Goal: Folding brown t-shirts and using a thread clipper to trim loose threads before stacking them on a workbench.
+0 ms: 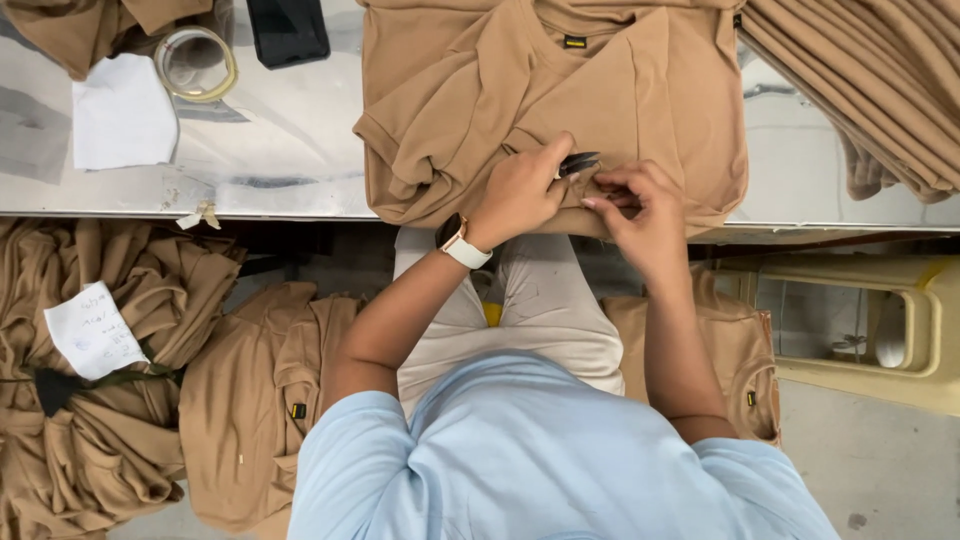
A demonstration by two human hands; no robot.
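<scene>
One tan shirt [600,90] is laid flat on the metal table [290,150], close to the near edge. Both hands are placed on its lower hem. A small dark pair of snips [578,163] is held in the left hand [520,192], whose fingers are closed around the handle; one pale watch [462,243] is worn on this wrist. The right hand [645,205] is set just beside the blades, and its fingers are pinched narrowly on the cloth of the shirt.

On the table, three other small things are seen at the far left: one roll of clear tape [196,62], one white piece of paper [122,110] and one dark phone [288,30]. One stack of folded tan shirts [880,80] is lying at the right end of the table.

Below the table, one bundle of tan shirts [110,400] is tied together, and one white handwritten note [92,330] is lying on it. More tan shirts [260,400] are piled beside the person's knees; how many cannot be counted. One yellowish plastic stool [880,320] is standing at the right.
</scene>
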